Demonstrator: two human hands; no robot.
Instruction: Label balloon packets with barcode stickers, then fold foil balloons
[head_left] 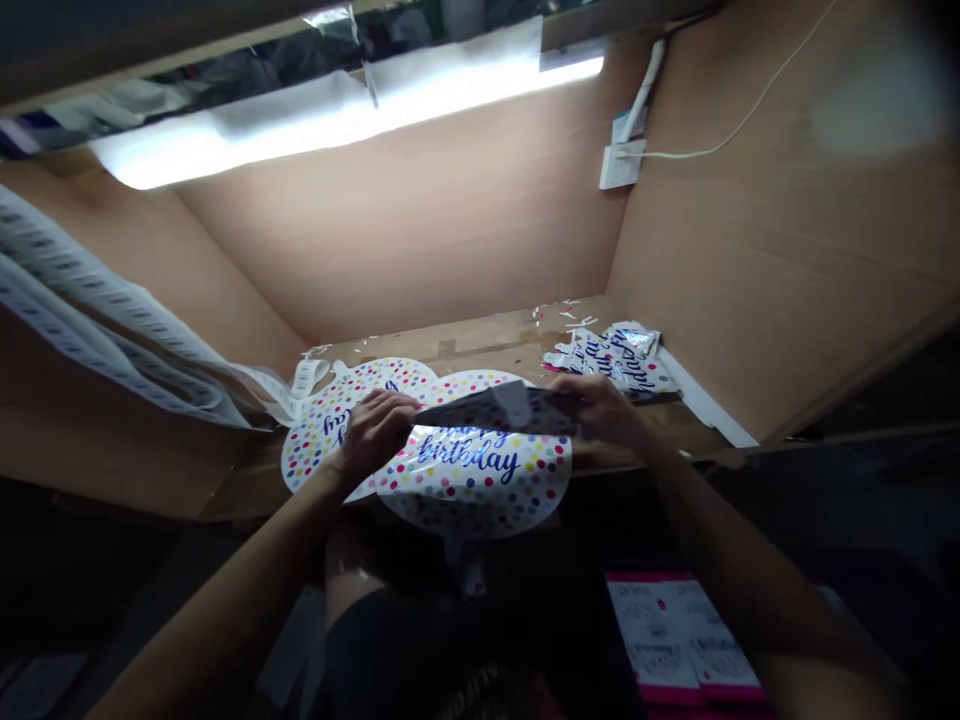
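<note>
Foil balloon [495, 410], folded over, is pinched up at both ends, left hand [377, 435] and right hand [600, 408] well apart, just above some polka-dot balloons [480, 490] on the wooden bench [480, 340].

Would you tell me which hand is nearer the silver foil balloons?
The right hand, just beside the silver foil balloons; the left hand lies farther off, beyond the polka-dot balloon.
</note>
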